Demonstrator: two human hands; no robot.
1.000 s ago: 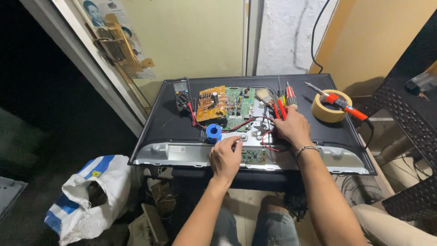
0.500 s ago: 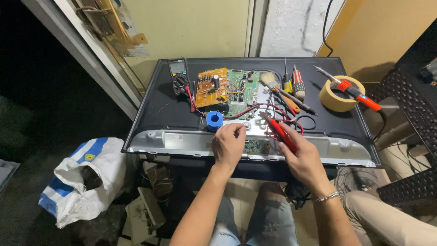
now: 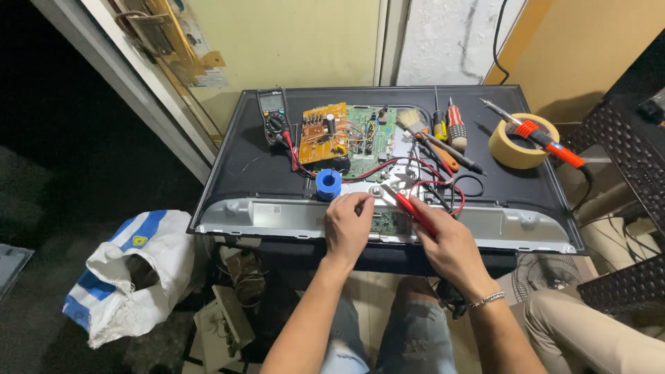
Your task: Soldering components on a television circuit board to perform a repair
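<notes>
Pliers [image 3: 413,212] sit gripped in our right hand [image 3: 449,244] at frame centre, while our left hand [image 3: 348,225] pinches, steadying the small board [image 3: 385,221].

The red-handled tool [image 3: 413,210] lies slanted in the right hand [image 3: 443,242], its metal tip pointing up-left toward the small green circuit board [image 3: 384,221] at the near edge of the opened panel. That board sits flat in the grey metal strip, partly covered by the left hand [image 3: 348,225], whose fingers [image 3: 361,201] rest at its upper edge.
</notes>
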